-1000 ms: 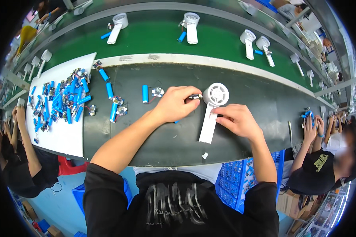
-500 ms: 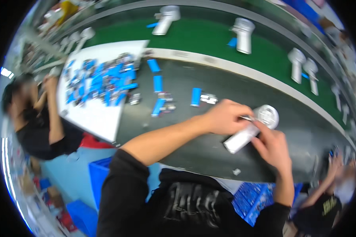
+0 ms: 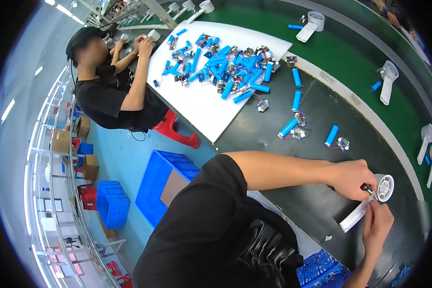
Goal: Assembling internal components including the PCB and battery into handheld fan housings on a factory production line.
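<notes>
My left hand [image 3: 354, 179] is closed round a small dark and silver metal tool [image 3: 368, 188], whose exact kind I cannot make out. The tool's tip meets a white handheld fan body [image 3: 354, 217] where the handle joins the round, slotted head. My right hand [image 3: 380, 222] pinches the handle near that joint, thumb and fingers closed on it. The fan body lies tilted over the dark worktable [image 3: 317, 187], its handle end pointing toward me. To the left of my left hand rests a blue cylindrical battery [image 3: 331, 136] wired to a small circuit board [image 3: 343, 143].
A white board [image 3: 216, 120] bears many blue batteries with circuit boards. More white fan bodies [image 3: 389, 82] lie on the green conveyor belt [image 3: 350, 45]. A co-worker [image 3: 110, 96] sits at the left. Blue crates [image 3: 151, 185] and a red stool [image 3: 177, 132] stand on the floor.
The view has swung left, so my hands appear farther right and more of the co-worker and floor shows. Both hands stay on the fan body, with the tool at its joint.
</notes>
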`<action>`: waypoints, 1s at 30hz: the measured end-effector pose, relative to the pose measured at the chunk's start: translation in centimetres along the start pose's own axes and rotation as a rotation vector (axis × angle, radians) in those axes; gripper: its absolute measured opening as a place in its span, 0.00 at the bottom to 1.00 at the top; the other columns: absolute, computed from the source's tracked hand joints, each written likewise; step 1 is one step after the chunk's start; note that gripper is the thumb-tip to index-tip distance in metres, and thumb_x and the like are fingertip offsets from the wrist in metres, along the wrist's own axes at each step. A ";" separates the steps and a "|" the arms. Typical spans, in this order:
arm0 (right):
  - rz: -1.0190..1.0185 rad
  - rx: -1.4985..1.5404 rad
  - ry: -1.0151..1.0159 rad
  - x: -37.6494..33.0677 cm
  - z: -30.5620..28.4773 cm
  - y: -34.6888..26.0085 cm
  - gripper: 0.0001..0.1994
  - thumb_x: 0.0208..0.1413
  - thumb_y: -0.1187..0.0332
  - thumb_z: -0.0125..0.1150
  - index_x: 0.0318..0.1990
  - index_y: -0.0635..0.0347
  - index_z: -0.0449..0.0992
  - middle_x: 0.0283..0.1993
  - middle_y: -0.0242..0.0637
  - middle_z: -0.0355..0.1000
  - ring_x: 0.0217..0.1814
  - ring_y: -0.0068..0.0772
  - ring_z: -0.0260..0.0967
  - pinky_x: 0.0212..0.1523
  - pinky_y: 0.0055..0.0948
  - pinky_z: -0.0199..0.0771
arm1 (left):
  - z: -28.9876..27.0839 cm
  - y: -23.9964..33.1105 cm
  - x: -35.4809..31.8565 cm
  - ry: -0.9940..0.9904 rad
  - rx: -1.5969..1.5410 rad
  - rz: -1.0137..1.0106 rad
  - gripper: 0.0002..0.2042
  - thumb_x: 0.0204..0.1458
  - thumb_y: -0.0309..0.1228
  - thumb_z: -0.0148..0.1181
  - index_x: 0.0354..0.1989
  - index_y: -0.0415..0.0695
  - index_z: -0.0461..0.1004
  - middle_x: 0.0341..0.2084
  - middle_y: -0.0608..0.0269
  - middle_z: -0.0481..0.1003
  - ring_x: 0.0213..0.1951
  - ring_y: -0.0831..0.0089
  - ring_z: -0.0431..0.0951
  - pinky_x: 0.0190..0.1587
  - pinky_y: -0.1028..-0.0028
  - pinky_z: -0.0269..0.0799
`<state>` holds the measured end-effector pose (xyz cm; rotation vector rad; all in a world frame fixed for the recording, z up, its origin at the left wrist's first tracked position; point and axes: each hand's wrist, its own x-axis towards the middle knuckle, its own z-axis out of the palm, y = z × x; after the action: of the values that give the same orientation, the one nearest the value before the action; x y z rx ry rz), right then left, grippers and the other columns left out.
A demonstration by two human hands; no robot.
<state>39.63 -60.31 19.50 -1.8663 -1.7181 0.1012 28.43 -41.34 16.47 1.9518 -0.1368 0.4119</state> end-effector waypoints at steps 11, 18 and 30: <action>-0.092 -0.107 -0.030 1.5 -0.1 -1.1 0.09 0.48 0.82 0.59 0.38 0.68 0.74 0.25 0.43 0.66 0.26 0.42 0.65 0.28 0.37 0.63 | -0.9 0.6 -0.2 0.067 -0.050 -0.025 0.10 0.40 0.28 0.59 0.33 0.42 0.80 0.17 0.55 0.76 0.20 0.59 0.77 0.25 0.68 0.72; 0.191 0.077 0.276 -0.1 2.1 0.5 0.04 0.55 0.79 0.62 0.37 0.68 0.75 0.24 0.37 0.65 0.20 0.27 0.59 0.20 0.26 0.56 | 0.0 0.7 -0.4 0.074 -0.045 -0.003 0.10 0.41 0.26 0.61 0.34 0.39 0.78 0.16 0.56 0.75 0.19 0.60 0.76 0.23 0.67 0.69; 0.184 -0.019 0.323 -0.8 1.6 0.9 0.06 0.51 0.78 0.65 0.37 0.66 0.77 0.30 0.41 0.76 0.25 0.29 0.72 0.28 0.26 0.72 | -0.3 0.9 -0.4 0.058 0.195 0.010 0.13 0.42 0.28 0.64 0.39 0.42 0.78 0.29 0.55 0.79 0.27 0.59 0.80 0.29 0.67 0.76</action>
<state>39.64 -60.46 17.52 -1.9297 -1.3334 -0.1383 27.70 -41.43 17.22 2.1286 -0.0717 0.5037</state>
